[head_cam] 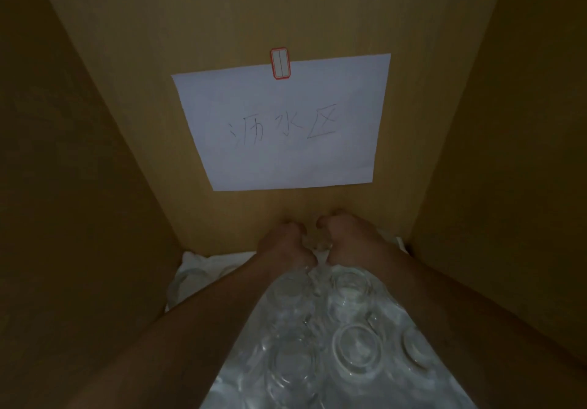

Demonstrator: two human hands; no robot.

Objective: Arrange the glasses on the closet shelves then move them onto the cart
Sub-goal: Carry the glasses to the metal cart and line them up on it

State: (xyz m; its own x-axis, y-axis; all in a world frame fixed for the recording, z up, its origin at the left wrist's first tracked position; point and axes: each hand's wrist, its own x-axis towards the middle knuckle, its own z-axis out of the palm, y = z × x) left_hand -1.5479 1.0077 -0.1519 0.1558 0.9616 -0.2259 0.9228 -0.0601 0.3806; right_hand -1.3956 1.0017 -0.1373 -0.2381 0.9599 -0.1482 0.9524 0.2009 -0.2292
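Note:
Several clear glasses (352, 345) stand close together on a white cloth (203, 265) on the dim closet shelf. Both my arms reach over them to the back of the shelf. My left hand (282, 243) and my right hand (349, 240) sit side by side near the back wall, fingers curled downward. A clear glass (319, 248) shows faintly between the two hands, and both hands seem to grip it from either side. My hands and the poor light hide most of that glass.
Wooden closet walls (79, 186) close in on the left, right and back. A white paper sign (282, 122) with handwriting hangs on the back wall under a red-edged label (280, 63). One more glass (190, 277) stands at the left on the cloth.

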